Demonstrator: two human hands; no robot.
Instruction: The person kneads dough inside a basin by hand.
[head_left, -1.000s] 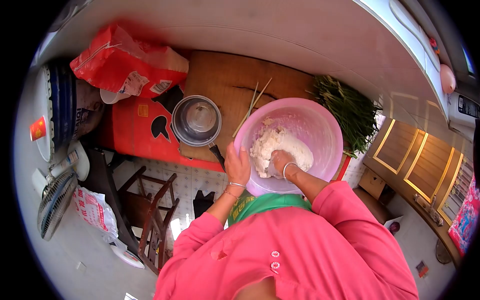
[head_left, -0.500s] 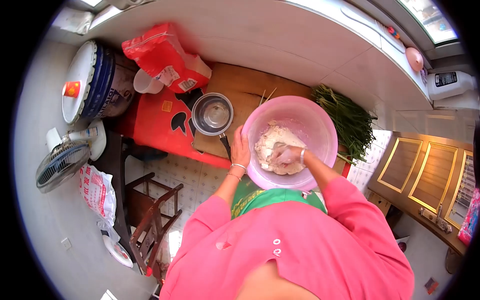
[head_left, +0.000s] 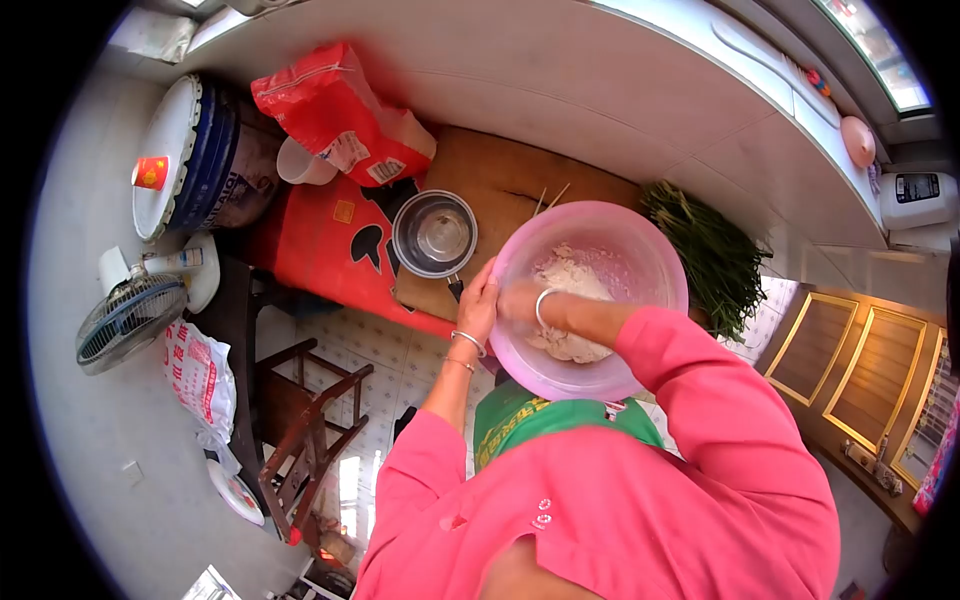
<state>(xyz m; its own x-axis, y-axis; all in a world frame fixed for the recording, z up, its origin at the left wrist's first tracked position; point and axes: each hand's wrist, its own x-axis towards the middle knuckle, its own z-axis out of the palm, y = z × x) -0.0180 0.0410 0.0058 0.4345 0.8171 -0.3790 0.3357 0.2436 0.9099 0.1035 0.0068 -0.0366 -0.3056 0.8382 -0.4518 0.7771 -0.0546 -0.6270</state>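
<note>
A large pink basin [head_left: 655, 270] holds a rough, floury mass of dough [head_left: 575, 282]. My left hand [head_left: 480, 305] grips the basin's left side, thumb at the rim, with a bangle at the wrist. Inside the basin, against its left wall, is my right hand [head_left: 520, 302]; motion blurs it and its fingers cannot be made out. The right forearm crosses over the dough and hides part of it. Left of the basin, a metal saucepan [head_left: 436, 234] stands on a wooden board [head_left: 480, 160], its dark handle pointing toward my left hand.
Green leafy stalks [head_left: 705, 255] lie right of the basin. Behind the red-covered table [head_left: 325, 265] stand a red flour bag [head_left: 345, 115], a white cup [head_left: 305, 163] and a large drum [head_left: 205, 150]. A wooden chair [head_left: 310, 430] and a fan [head_left: 130, 318] are at left.
My right hand has moved left from the dough's middle to the basin's left wall. My left hand keeps its hold on the basin. The whole view has shifted slightly.
</note>
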